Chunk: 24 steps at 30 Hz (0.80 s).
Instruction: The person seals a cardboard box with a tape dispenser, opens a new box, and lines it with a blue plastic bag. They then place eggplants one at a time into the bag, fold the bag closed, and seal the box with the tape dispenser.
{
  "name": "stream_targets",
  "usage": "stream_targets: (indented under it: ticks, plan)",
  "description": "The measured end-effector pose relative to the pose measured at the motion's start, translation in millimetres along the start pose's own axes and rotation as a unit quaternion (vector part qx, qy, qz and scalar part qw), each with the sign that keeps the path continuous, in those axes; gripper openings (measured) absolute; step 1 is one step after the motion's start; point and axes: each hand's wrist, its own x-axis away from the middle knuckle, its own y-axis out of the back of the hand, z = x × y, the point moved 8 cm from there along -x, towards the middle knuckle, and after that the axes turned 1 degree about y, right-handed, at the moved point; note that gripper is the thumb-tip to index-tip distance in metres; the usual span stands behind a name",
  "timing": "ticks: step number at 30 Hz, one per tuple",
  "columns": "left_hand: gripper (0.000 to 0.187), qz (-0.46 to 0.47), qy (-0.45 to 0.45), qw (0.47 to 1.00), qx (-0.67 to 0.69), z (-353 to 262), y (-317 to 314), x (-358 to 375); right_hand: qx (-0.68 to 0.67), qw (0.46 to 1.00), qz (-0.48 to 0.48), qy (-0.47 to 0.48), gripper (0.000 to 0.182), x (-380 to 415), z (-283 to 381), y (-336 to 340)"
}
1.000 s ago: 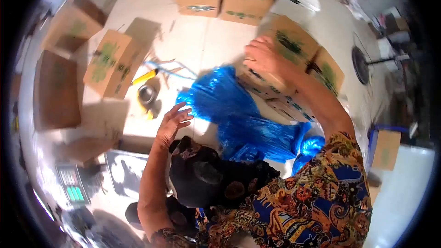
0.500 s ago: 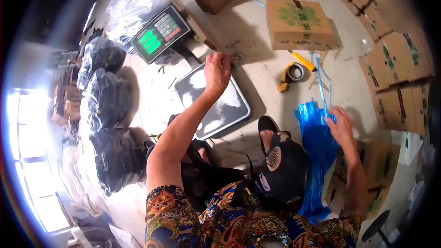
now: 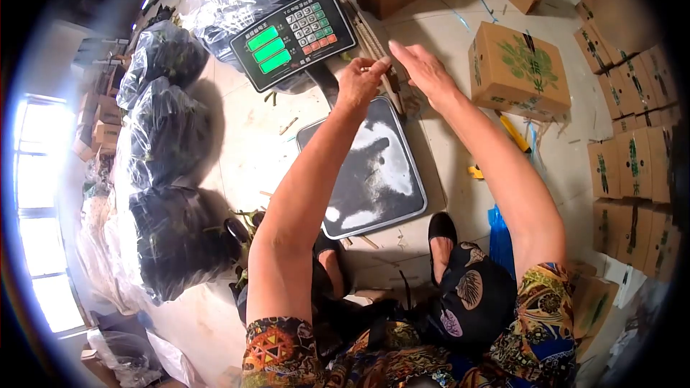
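Flattened cardboard point(image 3: 374, 39) edge lies between left hand point(image 3: 357, 80) and right hand point(image 3: 424, 68) grip.

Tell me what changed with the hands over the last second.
The right hand let go of the blue plastic bag and swung across to the flat cardboard leaning behind the scale platform. The left hand moved up from over the platform to the same cardboard edge. The scale, its display and the dark bags stayed put.
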Motion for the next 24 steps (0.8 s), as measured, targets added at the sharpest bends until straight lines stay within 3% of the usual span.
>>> stream_targets:
  ticks: [4, 8, 10, 12, 14, 17, 18, 20, 22, 24]
  plan:
    - [0.045, 0.030, 0.034, 0.996, 0.083, 8.4, -2.9, 5.3, -0.024, 0.993, 0.098, -0.069, 0.076, -34.3, -18.3, -32.4]
    - [0.042, 0.030, 0.023, 0.995, 0.095, 5.7, 6.5, 6.9, 0.039, 0.988, 0.149, 0.029, 0.058, -49.9, -11.3, -35.7]
    - [0.039, 0.032, 0.014, 0.994, 0.099, 4.4, 6.9, 4.6, 0.159, 0.965, 0.093, 0.186, 0.045, -58.6, 19.8, -23.3]
    - [0.034, -0.005, -0.011, 0.999, 0.053, -0.9, 10.7, 3.0, 0.385, 0.902, -0.073, 0.180, 0.031, -60.8, 31.4, -5.2]
    - [0.033, -0.055, -0.024, 0.998, -0.013, -4.3, 12.5, 0.1, 0.374, 0.906, -0.078, 0.180, 0.025, -57.1, 25.9, 9.0]
    - [0.033, -0.033, -0.051, 0.998, -0.031, -8.5, 10.0, -9.5, 0.413, 0.890, -0.081, 0.176, 0.030, -43.9, 27.1, 22.5]
    - [0.035, -0.016, -0.072, 0.995, -0.063, -7.8, 10.5, -12.5, 0.452, 0.881, -0.054, 0.125, 0.032, -33.7, 26.9, 29.0]
    - [0.047, -0.077, -0.138, 0.980, -0.119, 8.6, 29.0, -30.1, 0.472, 0.868, -0.022, 0.152, 0.028, -2.8, 35.0, 47.1]
    - [0.049, -0.096, -0.170, 0.964, -0.181, 0.7, 41.2, -15.1, 0.441, 0.890, 0.059, 0.101, 0.026, 53.9, 35.5, 72.2]
    - [0.044, -0.052, -0.145, 0.975, -0.158, -9.5, 45.4, 14.0, 0.424, 0.889, 0.151, 0.088, 0.030, 114.9, 6.1, 87.2]
